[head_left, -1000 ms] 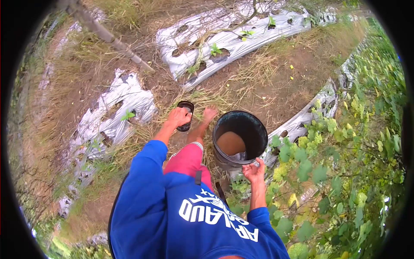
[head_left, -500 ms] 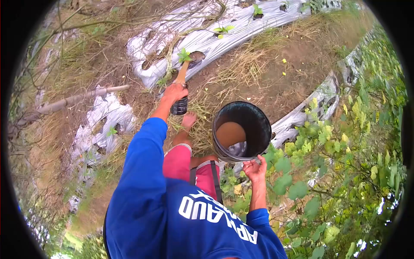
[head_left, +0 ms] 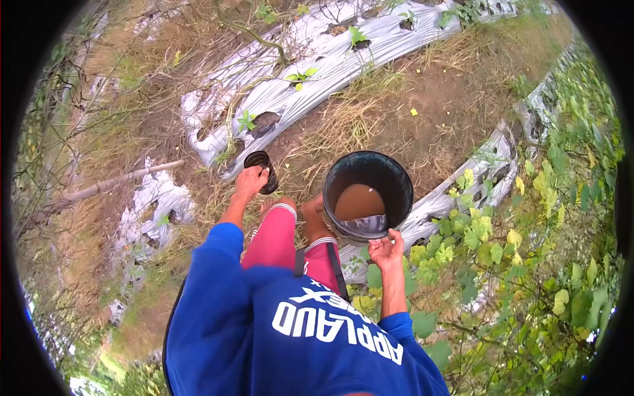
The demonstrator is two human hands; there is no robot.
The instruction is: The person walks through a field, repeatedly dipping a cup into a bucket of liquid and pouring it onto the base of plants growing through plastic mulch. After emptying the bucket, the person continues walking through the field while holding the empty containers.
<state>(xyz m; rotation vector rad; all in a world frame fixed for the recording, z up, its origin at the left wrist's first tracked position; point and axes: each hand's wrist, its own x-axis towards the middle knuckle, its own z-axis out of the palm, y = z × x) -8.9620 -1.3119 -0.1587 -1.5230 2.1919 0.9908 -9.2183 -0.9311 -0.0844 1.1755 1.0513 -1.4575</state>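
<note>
My left hand (head_left: 251, 181) is closed on a dark can (head_left: 267, 178), its open top turned up and the inside looking dark. A green seedling (head_left: 246, 121) stands just beyond it, beside a hole in the silver plastic sheet (head_left: 310, 96). My right hand (head_left: 388, 249) grips the near rim of a black bucket (head_left: 399, 181), fingers curled at the edge. Brown liquid (head_left: 358, 200) lies in the bucket's bottom, with a pale reflection on its near side.
More seedlings (head_left: 301, 77) grow from holes farther along the sheet. A wooden pole (head_left: 119, 183) lies at left near torn plastic (head_left: 155, 211). Dry grass (head_left: 356, 122) covers the soil between the rows. Leafy vines (head_left: 489, 237) crowd the right side.
Brown liquid was pouring from the can beside the seedling; no stream shows now. My left hand has drawn the can back and turned it upright. My right hand stays at the bucket rim.
</note>
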